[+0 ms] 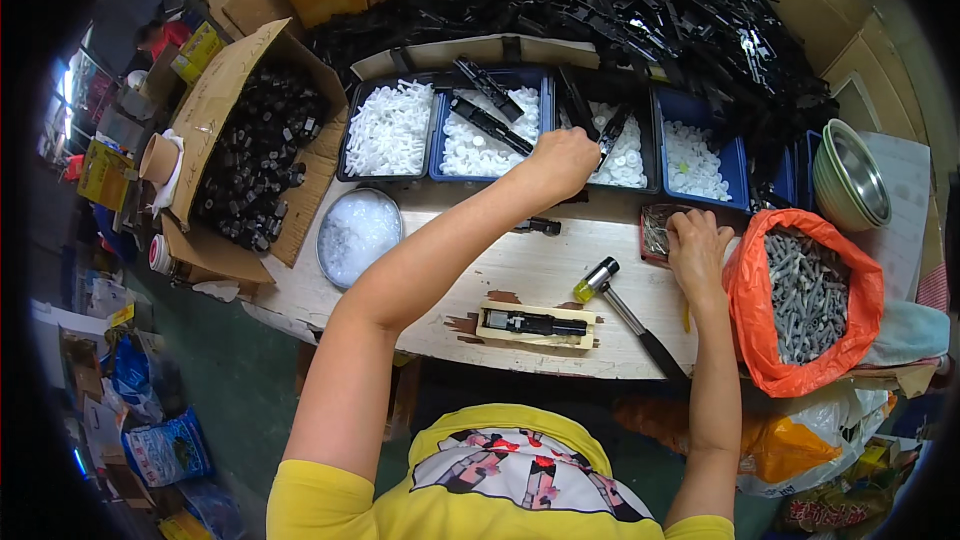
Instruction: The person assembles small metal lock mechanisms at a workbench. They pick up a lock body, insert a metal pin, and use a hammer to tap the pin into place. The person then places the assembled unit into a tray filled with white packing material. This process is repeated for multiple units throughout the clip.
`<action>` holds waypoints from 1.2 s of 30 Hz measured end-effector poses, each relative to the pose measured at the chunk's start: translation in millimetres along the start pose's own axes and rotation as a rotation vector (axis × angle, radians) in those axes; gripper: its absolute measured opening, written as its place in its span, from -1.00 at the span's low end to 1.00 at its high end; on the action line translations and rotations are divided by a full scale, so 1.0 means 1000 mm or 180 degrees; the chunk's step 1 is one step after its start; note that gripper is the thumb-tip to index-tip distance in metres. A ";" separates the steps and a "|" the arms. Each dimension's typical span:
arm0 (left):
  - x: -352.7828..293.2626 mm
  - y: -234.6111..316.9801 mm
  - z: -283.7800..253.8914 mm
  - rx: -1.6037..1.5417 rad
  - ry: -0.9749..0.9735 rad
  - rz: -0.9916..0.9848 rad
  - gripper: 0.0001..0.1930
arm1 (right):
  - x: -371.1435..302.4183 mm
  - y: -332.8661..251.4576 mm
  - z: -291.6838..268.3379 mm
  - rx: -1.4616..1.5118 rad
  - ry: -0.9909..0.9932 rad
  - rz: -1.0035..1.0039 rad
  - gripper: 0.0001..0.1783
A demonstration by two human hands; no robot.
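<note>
My left hand (566,160) reaches across the bench to the third bin, its fingers curled together beside a long black plastic part (612,132). Whatever they pinch is hidden. White plastic caps (622,162) lie in that bin. At the small red box (654,252) of thin metal pins (656,230), the fingertips of my right hand (697,242) are bent down at the rim; what they pinch is too small to make out. Nearer me, a black assembly (535,324) rests in a pale wooden fixture (582,340). A mallet (626,310) with a yellow-and-black head lies right of it.
Blue bins of white rods (388,130) and caps (697,165) line the back, below a heap of black parts (690,10). A carton of black pieces (255,155) and a round dish (360,230) stand left. An orange bag of grey parts (808,290) and stacked bowls (850,175) stand right.
</note>
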State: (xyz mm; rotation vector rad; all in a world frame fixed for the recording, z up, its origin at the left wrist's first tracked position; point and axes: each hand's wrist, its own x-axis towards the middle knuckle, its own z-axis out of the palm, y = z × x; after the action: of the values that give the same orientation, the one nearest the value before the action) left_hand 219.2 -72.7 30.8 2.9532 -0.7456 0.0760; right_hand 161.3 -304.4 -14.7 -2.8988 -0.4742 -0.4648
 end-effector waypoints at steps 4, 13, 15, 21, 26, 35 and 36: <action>-0.005 -0.007 0.004 -0.0109 0.0056 0.0194 -0.88 | -0.002 0.000 -0.002 -0.0114 0.0090 -0.0193 -0.96; -0.019 -0.016 -0.018 -0.4174 0.0416 -0.0863 -0.91 | -0.003 -0.011 -0.014 0.0921 -0.0201 0.0054 -0.94; -0.038 -0.006 -0.020 -0.4836 0.0532 -0.0879 -0.91 | -0.001 -0.021 -0.022 0.1430 -0.0236 -0.0014 -0.93; -0.111 0.038 0.000 -0.5711 0.0081 -0.0906 -0.86 | -0.008 -0.063 -0.050 0.2077 -0.0293 -0.0606 -0.95; -0.158 0.051 0.009 -0.6366 -0.0203 -0.0962 -0.82 | -0.015 -0.089 -0.066 0.2541 -0.0469 -0.0776 -0.92; -0.182 0.049 0.002 -0.6206 -0.0322 -0.0932 -0.85 | -0.018 -0.102 -0.071 0.2663 -0.1113 -0.1242 -0.93; -0.183 0.049 0.002 -0.6181 -0.0338 -0.0917 -0.86 | -0.018 -0.102 -0.071 0.2646 -0.1163 -0.1287 -0.92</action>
State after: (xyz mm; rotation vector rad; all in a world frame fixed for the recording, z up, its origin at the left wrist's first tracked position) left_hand 35.4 -29.4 19.7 1.1286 -0.0855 -0.5044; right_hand 91.1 -229.1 57.9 -2.0640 -1.0228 0.2033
